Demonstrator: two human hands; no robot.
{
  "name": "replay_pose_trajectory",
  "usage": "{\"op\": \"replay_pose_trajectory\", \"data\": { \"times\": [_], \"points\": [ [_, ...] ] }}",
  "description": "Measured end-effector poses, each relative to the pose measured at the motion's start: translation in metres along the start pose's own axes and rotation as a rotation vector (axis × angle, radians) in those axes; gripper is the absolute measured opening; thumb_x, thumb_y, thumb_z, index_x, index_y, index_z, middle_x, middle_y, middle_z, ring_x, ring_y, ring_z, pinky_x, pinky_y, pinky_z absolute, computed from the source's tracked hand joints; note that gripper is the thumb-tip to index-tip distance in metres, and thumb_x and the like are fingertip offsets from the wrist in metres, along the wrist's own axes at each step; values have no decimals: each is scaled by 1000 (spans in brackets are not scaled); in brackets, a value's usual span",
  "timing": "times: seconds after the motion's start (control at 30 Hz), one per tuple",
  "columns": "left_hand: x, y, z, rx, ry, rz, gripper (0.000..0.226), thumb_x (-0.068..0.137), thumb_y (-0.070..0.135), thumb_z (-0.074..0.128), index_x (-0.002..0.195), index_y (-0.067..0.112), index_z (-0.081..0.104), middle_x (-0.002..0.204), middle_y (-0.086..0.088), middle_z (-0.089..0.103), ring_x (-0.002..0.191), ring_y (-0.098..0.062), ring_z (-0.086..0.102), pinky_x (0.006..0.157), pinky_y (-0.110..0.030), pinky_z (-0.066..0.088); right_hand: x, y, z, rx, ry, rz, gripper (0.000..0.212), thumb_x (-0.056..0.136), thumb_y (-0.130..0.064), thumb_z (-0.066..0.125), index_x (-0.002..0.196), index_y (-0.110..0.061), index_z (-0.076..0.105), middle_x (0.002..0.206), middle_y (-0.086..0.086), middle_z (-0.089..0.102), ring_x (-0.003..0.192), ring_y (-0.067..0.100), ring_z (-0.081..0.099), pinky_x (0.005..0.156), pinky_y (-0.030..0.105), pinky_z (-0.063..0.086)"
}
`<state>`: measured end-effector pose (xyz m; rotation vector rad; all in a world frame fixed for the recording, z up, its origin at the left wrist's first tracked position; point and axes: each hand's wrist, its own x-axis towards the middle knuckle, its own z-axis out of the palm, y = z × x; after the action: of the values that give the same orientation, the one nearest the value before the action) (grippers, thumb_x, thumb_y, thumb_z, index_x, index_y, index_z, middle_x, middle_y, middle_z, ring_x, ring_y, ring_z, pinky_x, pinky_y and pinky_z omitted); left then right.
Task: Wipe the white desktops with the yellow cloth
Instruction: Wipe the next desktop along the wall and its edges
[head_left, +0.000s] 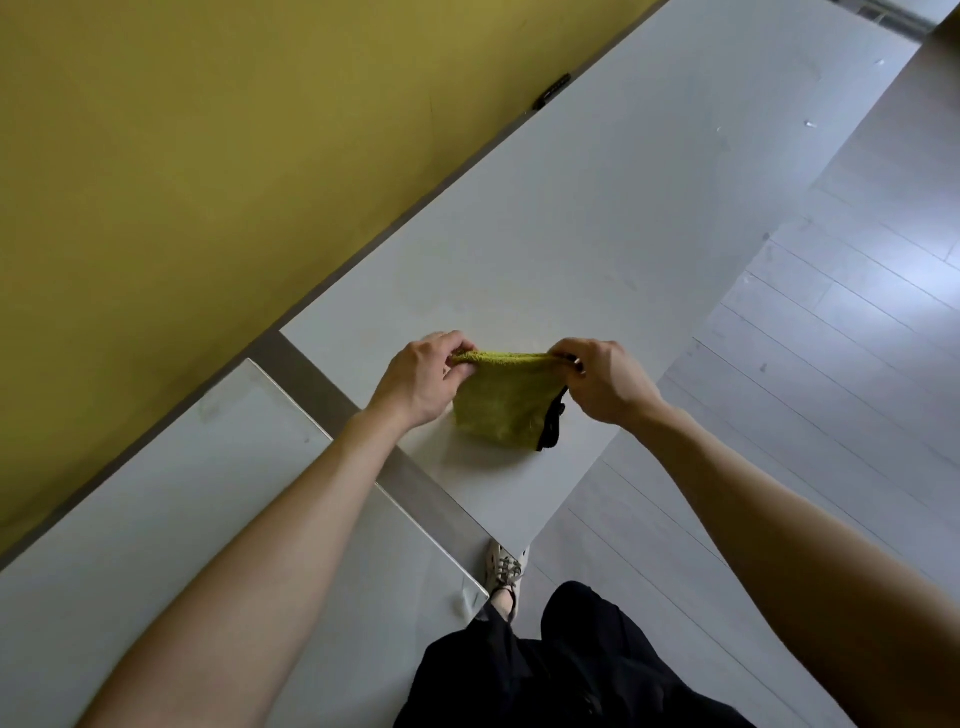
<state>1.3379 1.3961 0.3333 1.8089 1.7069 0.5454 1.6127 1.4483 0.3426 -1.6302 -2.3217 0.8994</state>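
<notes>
The yellow cloth (501, 402), folded and edged with a black strip on its right side, hangs above the near end of a long white desktop (597, 208). My left hand (423, 379) pinches its upper left corner and my right hand (605, 379) pinches its upper right corner, with the top edge stretched between them. A second white desktop (156, 519) lies lower left, separated from the first by a grey gap (332, 395).
A yellow partition wall (208, 130) runs along the far side of both desks. A small dark object (551, 91) sits at the long desk's back edge. Pale plank flooring (831, 364) spreads to the right. My legs and one shoe (504, 569) stand by the desk corner.
</notes>
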Motion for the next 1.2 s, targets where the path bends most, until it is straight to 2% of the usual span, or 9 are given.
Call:
{"op": "replay_pose_trajectory", "data": {
  "times": [0.23,0.43,0.6,0.67,0.77,0.83,0.9,1.03,1.2],
  "points": [
    [23,14,16,100,320,79,23,99,14,74,121,21,76,115,2,71,96,-23,71,82,-39,61,16,4,7,-14,309,4,35,95,-1,60,119,-17,80,113,5,79,96,29,71,80,37,57],
    [45,15,21,208,296,60,28,93,4,74,116,21,78,116,3,70,101,-24,72,80,-39,60,36,16,4,-47,412,-21,35,94,6,57,104,-17,82,106,5,78,85,29,71,70,35,56],
    [-1,-28,56,287,15,6,30,95,1,60,96,23,79,120,5,71,102,-29,72,83,-40,59,-13,35,41,-172,-82,-138,24,94,-6,60,88,-18,80,91,2,77,79,31,73,66,41,60],
    [-16,-43,67,293,-14,16,26,92,3,61,93,23,78,130,6,70,97,-31,74,81,-40,60,-4,32,49,-145,-12,-169,19,93,-7,62,88,-16,78,91,2,75,81,30,71,65,44,61],
    [-25,-50,75,317,33,125,25,80,0,68,95,19,75,115,1,75,89,-33,72,77,-39,59,55,16,63,-100,179,-250,28,97,-19,66,124,-16,74,129,6,71,126,31,63,99,46,58],
    [-27,-48,76,319,70,108,25,82,5,68,101,20,73,103,2,72,88,-29,68,77,-38,57,89,14,78,-212,38,-309,54,100,-35,64,152,-22,58,164,5,50,159,28,36,128,50,30],
    [-23,-49,73,265,170,-48,16,90,15,69,103,24,69,98,6,70,89,-23,68,75,-37,58,96,19,94,-272,-71,-308,63,101,-43,58,161,-25,48,172,4,39,164,26,27,133,55,16],
    [-5,-40,74,30,99,-454,16,92,34,78,101,25,69,85,9,75,86,-22,73,78,-35,60,72,26,95,-278,25,-254,61,93,-40,56,151,-19,58,142,7,63,134,32,57,112,49,42],
    [16,-31,85,-115,66,-554,16,92,18,77,108,17,76,88,4,78,95,-25,75,80,-25,51,44,24,85,-312,90,-44,59,97,-48,67,146,-16,57,108,11,68,100,36,64,88,45,51]
  ]
}}
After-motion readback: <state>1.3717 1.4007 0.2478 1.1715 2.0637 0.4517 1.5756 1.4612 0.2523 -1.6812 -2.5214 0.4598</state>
